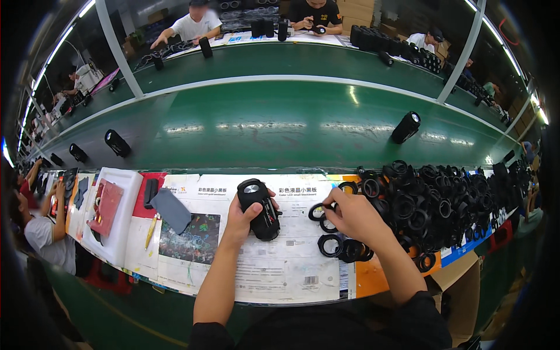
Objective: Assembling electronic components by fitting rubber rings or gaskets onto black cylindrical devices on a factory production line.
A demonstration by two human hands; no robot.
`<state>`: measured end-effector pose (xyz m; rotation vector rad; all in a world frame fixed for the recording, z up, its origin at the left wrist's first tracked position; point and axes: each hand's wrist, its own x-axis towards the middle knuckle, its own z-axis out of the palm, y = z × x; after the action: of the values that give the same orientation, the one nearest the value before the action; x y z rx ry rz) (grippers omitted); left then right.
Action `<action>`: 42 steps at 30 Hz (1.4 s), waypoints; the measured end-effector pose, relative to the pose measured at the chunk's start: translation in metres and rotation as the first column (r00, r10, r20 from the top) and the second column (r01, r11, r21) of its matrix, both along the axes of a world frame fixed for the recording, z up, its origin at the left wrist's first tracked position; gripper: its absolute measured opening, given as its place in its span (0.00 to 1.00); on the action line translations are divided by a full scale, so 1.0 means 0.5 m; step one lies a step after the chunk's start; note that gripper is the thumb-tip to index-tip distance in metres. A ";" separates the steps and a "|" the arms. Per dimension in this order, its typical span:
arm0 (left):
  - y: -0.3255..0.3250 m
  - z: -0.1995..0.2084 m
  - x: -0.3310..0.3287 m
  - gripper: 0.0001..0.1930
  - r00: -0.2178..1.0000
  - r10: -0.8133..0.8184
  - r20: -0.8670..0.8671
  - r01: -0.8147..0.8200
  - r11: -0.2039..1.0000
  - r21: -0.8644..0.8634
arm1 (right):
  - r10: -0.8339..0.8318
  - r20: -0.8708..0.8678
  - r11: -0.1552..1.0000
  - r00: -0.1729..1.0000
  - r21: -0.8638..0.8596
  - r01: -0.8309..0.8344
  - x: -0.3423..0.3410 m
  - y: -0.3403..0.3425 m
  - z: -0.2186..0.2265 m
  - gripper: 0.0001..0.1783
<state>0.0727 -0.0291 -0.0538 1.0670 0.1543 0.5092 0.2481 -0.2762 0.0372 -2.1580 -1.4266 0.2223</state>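
My left hand (237, 220) is wrapped round a black cylindrical speaker (266, 221), held tilted above the white printed sheet. A silver round end of the speaker faces up and away. To the right, my right hand (352, 213) pinches a black plastic ring (314, 213) between thumb and fingers. Another ring overlaps it under the fingertips, so which one the grip bears on is partly hidden. Just below that hand lie a loose black ring (330, 245) and a few more overlapping ones. A large heap of black rings (417, 201) spreads over the right of the bench.
At left are a white foam tray (108, 233) with a red piece, a grey cloth (171, 213) and a yellow pen (151, 231). Beyond the bench runs a green conveyor belt (262, 128) carrying upright speakers (406, 127). Co-workers sit across it and farther left.
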 end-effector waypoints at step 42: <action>-0.018 0.007 -0.010 0.41 0.992 -0.116 -0.051 0.126 0.952 0.279 | 0.512 -0.233 0.859 0.827 0.149 -0.490 0.021 0.176 0.088 0.13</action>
<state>0.0677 -0.0382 -0.0505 1.3562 0.0453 0.4094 0.2588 -0.1883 0.0814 -1.5711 -1.7780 0.6106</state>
